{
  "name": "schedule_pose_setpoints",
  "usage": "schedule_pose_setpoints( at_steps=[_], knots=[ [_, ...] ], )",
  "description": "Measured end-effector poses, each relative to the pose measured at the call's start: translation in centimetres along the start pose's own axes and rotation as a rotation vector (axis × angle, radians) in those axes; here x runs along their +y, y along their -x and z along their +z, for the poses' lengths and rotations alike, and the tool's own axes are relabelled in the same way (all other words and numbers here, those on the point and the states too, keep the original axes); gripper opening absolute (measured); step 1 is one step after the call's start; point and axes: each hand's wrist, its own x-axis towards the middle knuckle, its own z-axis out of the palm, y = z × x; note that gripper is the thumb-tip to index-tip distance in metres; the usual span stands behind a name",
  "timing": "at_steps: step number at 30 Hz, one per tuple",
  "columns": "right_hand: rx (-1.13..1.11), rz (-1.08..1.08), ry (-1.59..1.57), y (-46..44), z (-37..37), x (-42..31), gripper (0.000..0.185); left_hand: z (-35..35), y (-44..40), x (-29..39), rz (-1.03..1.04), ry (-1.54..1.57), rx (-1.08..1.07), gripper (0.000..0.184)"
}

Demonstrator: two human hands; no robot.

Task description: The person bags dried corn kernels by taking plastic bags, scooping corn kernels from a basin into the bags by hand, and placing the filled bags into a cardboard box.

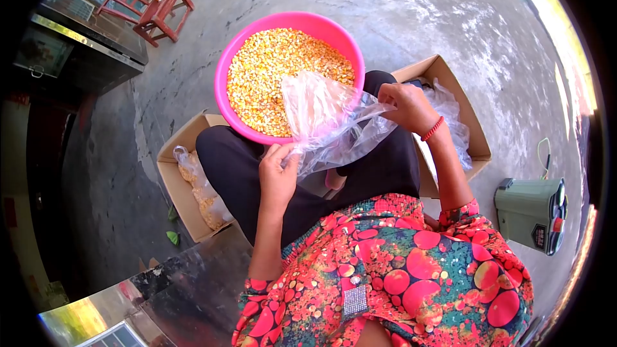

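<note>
A clear plastic bag [347, 138] is stretched between my two hands, above my lap and partly over the rim of a pink basin [226, 58]. My left hand [278, 170] pinches one edge of the bag near the basin's lower rim. Higher up and to the right, my right hand [409, 108] grips the other side of the bag with bent fingers. Yellow corn kernels [263, 71] fill much of the basin. No kernels can be made out inside the bag.
Left of my legs, an open cardboard box [177, 183] holds bags of kernels [204, 196]. Another box [474, 119] with clear plastic bags [450, 112] stands at the right. A green container [528, 211] is farther right; a red wooden chair [166, 14] is at upper left.
</note>
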Motion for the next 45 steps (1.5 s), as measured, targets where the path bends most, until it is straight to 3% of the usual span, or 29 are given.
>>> schedule_pose_setpoints(
  at_steps=[1,2,4,5,6,8,10,11,13,14,16,17,20,22,24,25,26,30,32,34,36,38,39,44,45],
  knots=[
    [0.043,-0.058,0.078,0.1,-0.3,0.0,0.018,0.2,-0.1,-0.5,-0.019,0.211,0.059,0.016],
    [0.042,-0.056,0.079,0.2,-0.8,-0.3,0.018,0.4,-0.1,-0.9,-0.020,0.213,0.058,0.016],
    [-0.224,0.121,-0.226,0.0,-2.2,-1.6,0.016,0.5,-0.3,-0.4,-0.273,0.972,0.138,0.015],
    [-0.305,0.081,-0.559,-0.1,-1.2,-0.2,0.013,0.5,-0.3,0.0,-0.246,1.145,0.102,0.018],
    [-0.308,0.080,-0.558,-0.1,-0.8,-0.2,0.013,0.4,-0.3,0.1,-0.246,1.146,0.105,0.018],
    [-0.367,0.038,-1.111,-0.2,-0.3,-0.4,0.010,0.2,-0.3,0.2,-0.329,1.395,0.092,0.022],
    [-0.368,0.039,-1.139,-0.2,0.1,-0.1,0.010,0.1,-0.4,-1.2,-0.331,1.501,0.110,0.024],
    [-0.310,0.052,-0.955,-0.2,1.0,1.2,0.010,0.1,-0.4,-1.8,-0.332,1.607,0.128,0.027],
    [-0.236,0.086,-0.644,-0.1,1.9,2.0,0.010,-0.3,-0.1,-1.1,-0.365,1.617,0.127,0.029],
    [-0.238,0.084,-0.642,-0.1,2.1,2.2,0.010,-0.6,-0.1,-0.6,-0.395,1.627,0.127,0.031],
    [-0.240,0.230,-1.110,0.0,2.4,1.1,0.009,-0.6,-0.3,0.2,-0.484,1.580,0.180,0.023],
    [-0.249,0.191,-1.483,0.1,2.8,0.1,0.012,-0.6,-0.2,-0.3,-0.500,1.609,0.172,0.022],
    [-0.233,0.178,-1.757,0.0,2.7,-0.9,0.015,-0.1,-0.3,-0.9,-0.572,1.612,0.194,0.025],
    [-0.222,0.241,-1.754,0.3,2.3,-1.5,0.020,0.2,-0.3,-2.3,-0.631,1.587,0.224,0.029],
    [-0.233,0.246,-1.474,0.9,2.4,-1.8,0.031,0.0,-0.4,-3.5,-0.441,1.704,-0.035,0.028],
    [-0.228,0.288,-1.359,1.4,2.6,-1.9,0.038,0.0,-0.4,-3.1,-0.441,1.708,-0.033,0.028],
    [-0.456,0.216,-1.571,1.2,2.5,-1.6,0.041,0.0,-0.5,-2.6,-0.509,1.601,0.057,0.028],
    [-0.631,-0.038,-0.671,1.7,1.4,-3.6,0.032,-0.1,-2.0,-0.2,-0.630,1.436,0.242,0.030],
    [-0.635,0.103,-0.969,1.4,2.0,-2.7,0.031,0.0,-2.3,-0.3,-0.641,1.415,0.286,0.030],
    [-0.380,0.214,-1.263,0.6,0.8,-3.7,0.032,-1.2,-2.1,0.8,-0.496,1.455,0.184,0.030],
    [-0.207,0.290,-1.595,-1.2,0.8,-3.2,0.032,-1.6,-2.1,-3.2,-0.276,1.639,-0.256,0.030],
    [-0.173,0.324,-1.643,-3.1,1.4,-2.3,0.029,-1.6,-1.9,2.0,-0.197,0.947,-0.013,0.029],
    [-0.157,0.361,-1.628,-3.7,1.6,-2.6,0.030,-1.9,-1.9,2.4,-0.204,0.762,-0.044,0.022],
    [-0.100,0.358,-1.566,-5.4,3.2,-4.0,0.030,-1.7,-3.2,-0.2,-0.348,0.837,0.032,0.027],
    [-0.019,0.251,-1.356,-5.5,2.9,-4.3,0.030,-2.0,-3.6,-0.6,-0.420,0.981,0.071,0.030]
  ],
)
